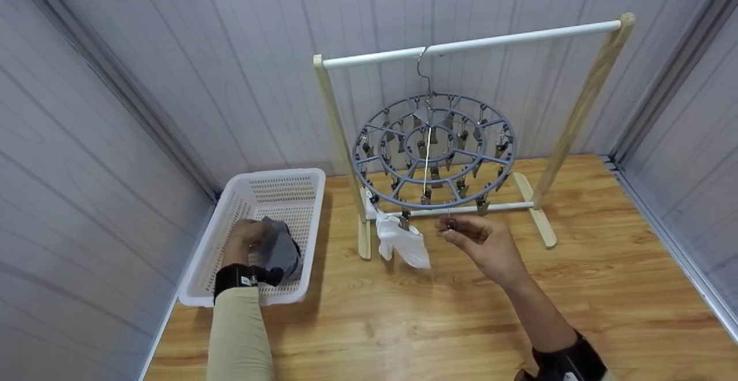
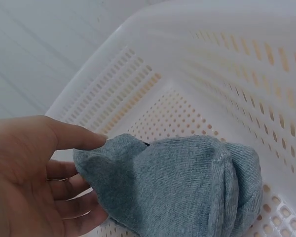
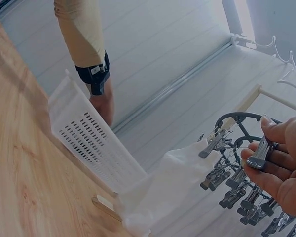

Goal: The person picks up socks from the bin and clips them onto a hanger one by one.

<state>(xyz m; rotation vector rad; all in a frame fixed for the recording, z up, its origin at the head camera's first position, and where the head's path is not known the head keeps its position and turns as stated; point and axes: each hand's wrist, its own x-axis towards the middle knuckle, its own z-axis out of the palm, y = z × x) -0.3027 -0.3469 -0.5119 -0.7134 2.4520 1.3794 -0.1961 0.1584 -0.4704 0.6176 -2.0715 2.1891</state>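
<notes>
Here, the left hand (image 1: 245, 241) reaches into the white basket (image 1: 199, 257) at 8 o'clock on the wooden floor (image 1: 438, 312), thumb and fingers pinching the near edge of a grey sock (image 2: 187, 185). The sock lies on the basket bottom, extending toward 3 o'clock from the grip in the left wrist view. The right hand (image 1: 487, 245) is raised below the grey round clip hanger (image 1: 435, 150), fingertips pinching one metal clip (image 3: 260, 153) at its 6 o'clock rim. A white sock (image 1: 400, 242) hangs from a neighbouring clip, just beside that hand at 9 o'clock. The hanger hooks over the rack's white rail (image 1: 473, 42).
</notes>
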